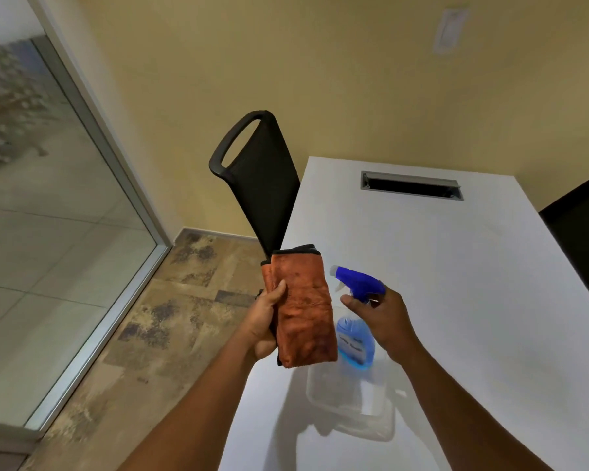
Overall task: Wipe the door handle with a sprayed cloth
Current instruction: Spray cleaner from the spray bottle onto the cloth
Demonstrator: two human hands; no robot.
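Observation:
My left hand (264,321) grips a folded orange cloth (303,311) with a dark edge, held upright over the near left corner of the white table (456,283). Just right of it my right hand (381,321) is closed around the neck of a spray bottle (354,341) with a blue trigger head and pale blue liquid. The nozzle points left at the cloth, a short gap away. The bottle is lifted above the table. No door handle is in view.
A clear plastic container (351,413) sits on the table below the bottle. A black chair back (259,185) stands at the table's left edge, another dark chair (582,239) at the right. A glass wall with metal frame (92,198) runs along the left; a cable slot (410,185) is set in the table.

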